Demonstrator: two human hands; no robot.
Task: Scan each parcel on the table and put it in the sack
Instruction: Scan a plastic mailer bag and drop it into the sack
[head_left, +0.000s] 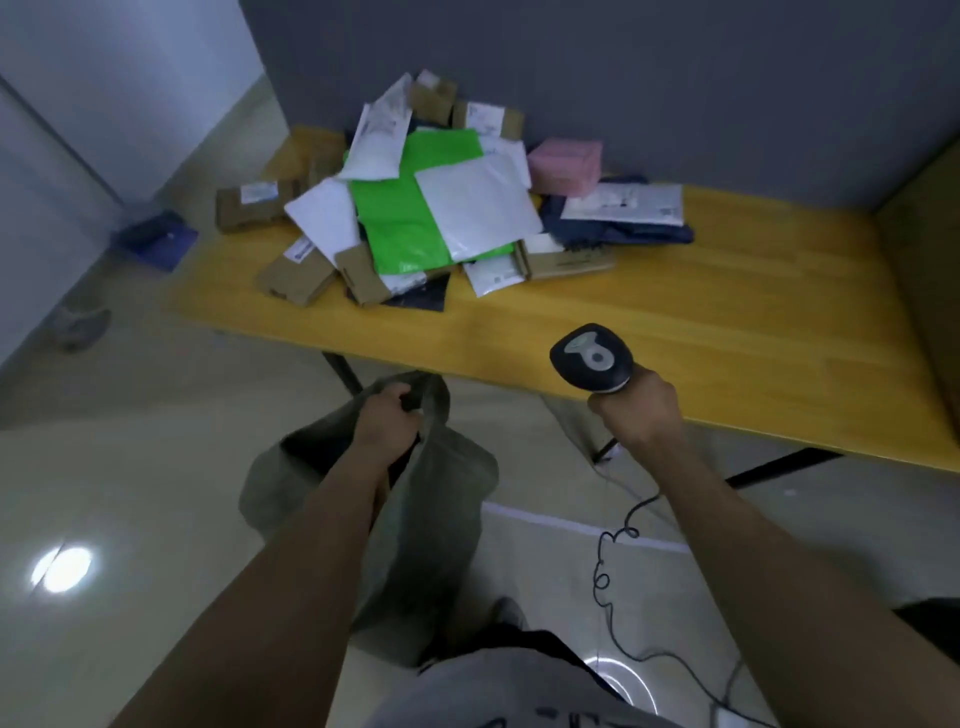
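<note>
the task looks close to its start, as i judge it; a full heap of parcels lies on the table, toward its far left end against the grey wall, and no parcel is in either hand; the heap holds brown cartons, white mailers, a green mailer on top near the middle, a pink box at the table's back edge and dark blue bags beside it; all of these are left to scan and bag; the left hand is clamped on the rim of the grey sack, which hangs below the table's near edge, over the floor; its mouth is pinched mostly closed and the inside is dark, so i cannot tell whether anything is in it; the right hand is wrapped round the handle of the scanner, held just above the table's near edge, its head tipped toward the heap, its coiled cable trailing down to the floor.
</note>
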